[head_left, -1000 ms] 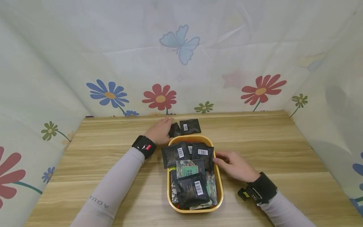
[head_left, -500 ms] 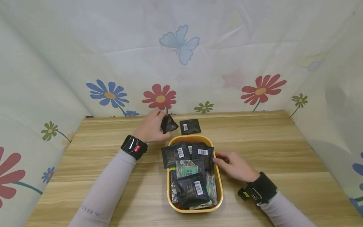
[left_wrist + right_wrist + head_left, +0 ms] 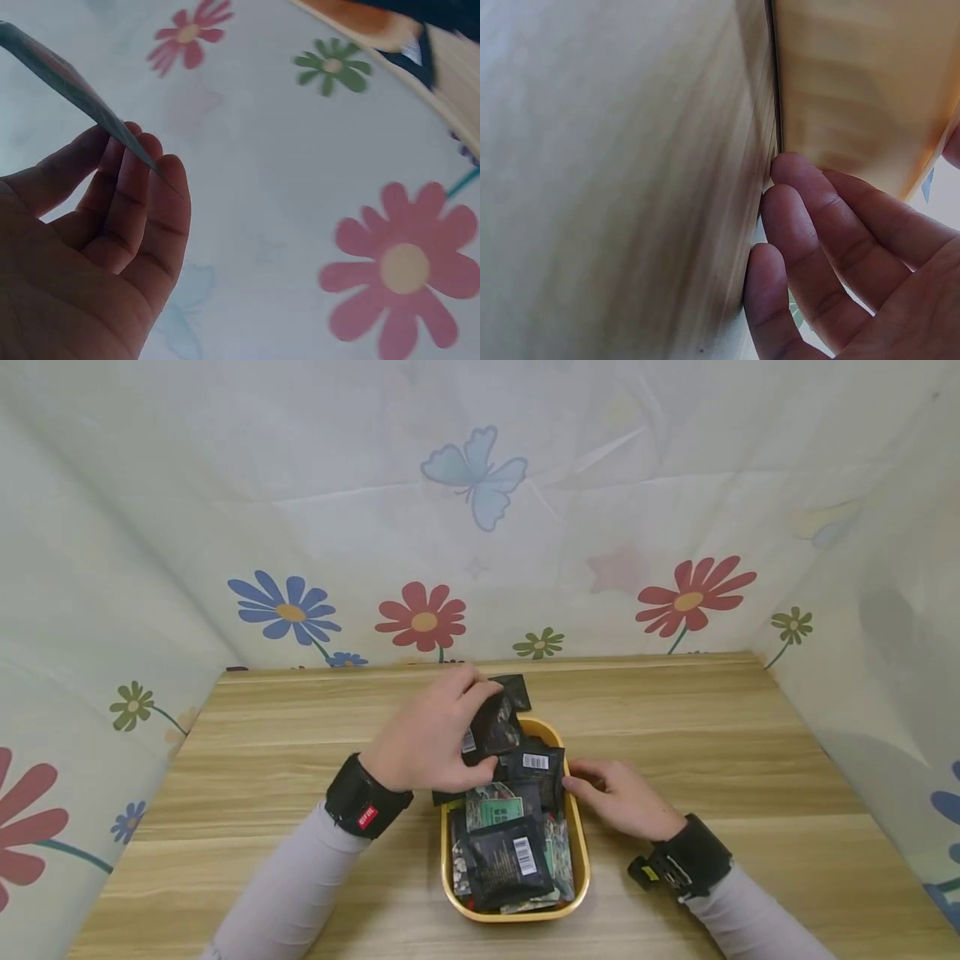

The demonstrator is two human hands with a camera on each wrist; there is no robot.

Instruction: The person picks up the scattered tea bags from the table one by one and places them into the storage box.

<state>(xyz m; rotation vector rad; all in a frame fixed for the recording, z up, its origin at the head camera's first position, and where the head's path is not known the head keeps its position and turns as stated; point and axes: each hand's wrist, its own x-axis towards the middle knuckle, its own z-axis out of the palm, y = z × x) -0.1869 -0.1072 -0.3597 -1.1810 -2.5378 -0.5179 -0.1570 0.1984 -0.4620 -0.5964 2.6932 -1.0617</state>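
My left hand (image 3: 435, 735) pinches a black sachet (image 3: 497, 727) with a barcode label between thumb and fingers, over the far left part of a yellow plastic basket (image 3: 517, 917). In the left wrist view the sachet (image 3: 75, 86) appears edge-on between thumb and fingertips. Several flat sachets fill the basket, mostly black, among them one with a green label (image 3: 501, 811). My right hand (image 3: 630, 802) rests beside the basket, thumb and forefinger at its right rim. Seen from the right wrist, its relaxed fingers (image 3: 791, 221) lie along the tabletop by the basket's outer wall (image 3: 855, 82).
Another black sachet (image 3: 519, 687) lies on the wooden table (image 3: 712, 727) behind the basket, partly covered by the held one. A pale curtain (image 3: 337, 510) printed with flowers and a butterfly surrounds the table at the back and both sides.
My left hand has picked up a black sachet from the table left of the other one behind the basket and carried it right, over the basket. My right hand has stayed still.
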